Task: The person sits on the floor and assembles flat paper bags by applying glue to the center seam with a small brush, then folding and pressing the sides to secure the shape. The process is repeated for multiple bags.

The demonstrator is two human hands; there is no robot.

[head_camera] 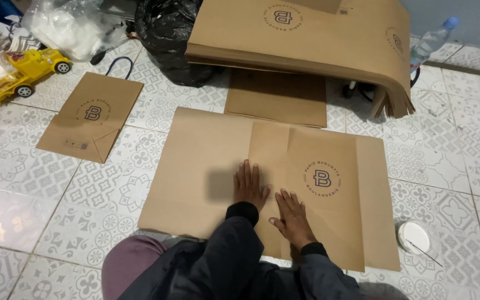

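Flat, both hands [270, 200] press brown printed paper sheet [206, 166].

Patterned grey-white tiled floor [112, 194]; pale wall [473, 11] behind.

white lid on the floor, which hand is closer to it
Right. The right hand lies flat on the brown paper sheet, on the side toward the white lid, though well apart from it. The left hand presses the sheet farther away, beyond the right hand.
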